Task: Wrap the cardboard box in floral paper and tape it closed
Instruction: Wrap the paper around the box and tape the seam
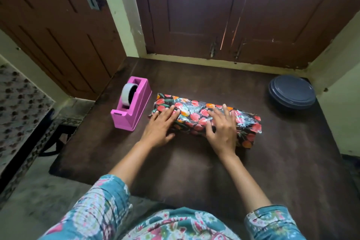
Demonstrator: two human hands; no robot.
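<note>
Two patterned teal sleeves (109, 200) sit nearest, bare forearms reaching over the dark brown surface (194, 171). At its centre, the box (194, 109) lies lengthwise, left to right, fully covered in shiny floral paper (247, 122). The left hand (158, 125) lies flat on its left end, grip wide, fingers straight, holding nothing. The right hand (222, 128) rests flat on its middle, fingers spread, grip likewise wide. Just left stands a pink tape dispenser (134, 111) carrying a tape roll (126, 93). Far right sits a dark blue plate (292, 91), with brown doors (194, 6) behind.
</note>
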